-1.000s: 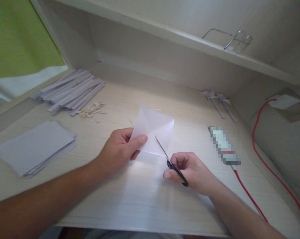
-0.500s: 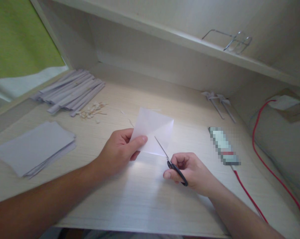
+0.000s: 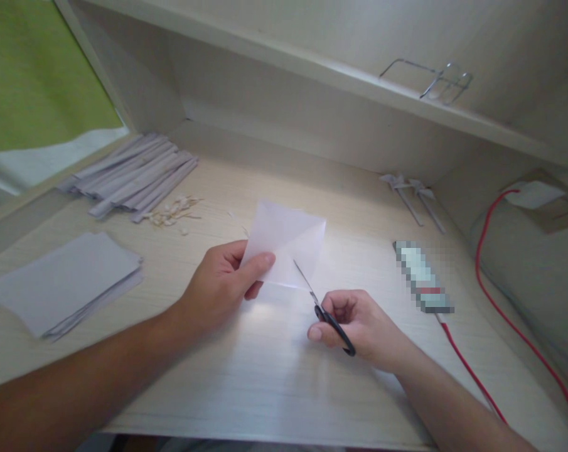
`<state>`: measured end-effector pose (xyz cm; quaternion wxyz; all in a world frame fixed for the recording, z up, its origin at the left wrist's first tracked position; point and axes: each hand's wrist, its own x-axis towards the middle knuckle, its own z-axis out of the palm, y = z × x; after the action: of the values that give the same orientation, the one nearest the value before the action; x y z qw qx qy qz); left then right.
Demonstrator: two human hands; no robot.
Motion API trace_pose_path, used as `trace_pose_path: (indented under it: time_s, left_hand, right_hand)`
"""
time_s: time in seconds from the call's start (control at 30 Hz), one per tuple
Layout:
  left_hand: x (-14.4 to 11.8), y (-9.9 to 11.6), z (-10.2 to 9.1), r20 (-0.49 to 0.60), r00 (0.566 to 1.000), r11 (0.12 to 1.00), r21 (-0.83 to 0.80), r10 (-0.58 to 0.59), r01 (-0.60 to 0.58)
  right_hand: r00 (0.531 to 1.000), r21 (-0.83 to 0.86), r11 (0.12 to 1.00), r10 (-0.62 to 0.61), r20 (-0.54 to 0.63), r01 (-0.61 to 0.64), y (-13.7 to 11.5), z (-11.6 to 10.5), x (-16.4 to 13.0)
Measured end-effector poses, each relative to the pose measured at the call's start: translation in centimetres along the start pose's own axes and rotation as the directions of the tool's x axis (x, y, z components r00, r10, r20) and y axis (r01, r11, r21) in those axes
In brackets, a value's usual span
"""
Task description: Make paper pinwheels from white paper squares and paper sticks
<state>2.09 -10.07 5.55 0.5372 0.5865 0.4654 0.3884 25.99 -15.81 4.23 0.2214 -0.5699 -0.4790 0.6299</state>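
Paper (image 3: 288,242) pinched in left hand (image 3: 222,285)

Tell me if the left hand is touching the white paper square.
Touching. The head view shows the left hand pinching the white paper square at its lower left corner, thumb lying flat across the sheet.

pale wood desk (image 3: 274,376). stack of grey paper sheets (image 3: 64,279) at left. bundle of grey paper strips (image 3: 133,176) behind it, near back wall. small pile of tiny scraps (image 3: 173,210) just beside strips. two little paper pinwheels (image 3: 410,191) lying at right. blurred flat thing (image 3: 422,276) near them, red cable (image 3: 491,301) running from it. wire rack (image 3: 429,78) up on shelf (image 3: 312,66). green wall (image 3: 34,69) at far left.
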Motion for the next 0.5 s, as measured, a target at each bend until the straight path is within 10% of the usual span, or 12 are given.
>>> trace_pose_path:
  time_s: [0.27, 0.43, 0.5]
  left_hand:
    - [1.0, -0.1, -0.7, -0.200, 0.979, 0.991, -0.115, 0.048, -0.072]
    - [0.6, -0.5, 0.2, 0.172, 0.976, 0.991, 0.046, -0.133, 0.127]
    - [0.1, -0.7, 0.7, 0.326, 0.926, 0.981, 0.090, -0.192, 0.172]
  right_hand:
    - [0.997, -0.207, 0.976, -0.071, -0.037, 0.062, -0.8, -2.2, 0.0]
    - [0.827, -0.080, 0.927, -0.365, -0.427, 0.367, -1.3, -2.5, 0.7]
    - [0.853, -0.026, 0.931, -0.345, -0.391, 0.364, -1.0, -2.1, 0.9]
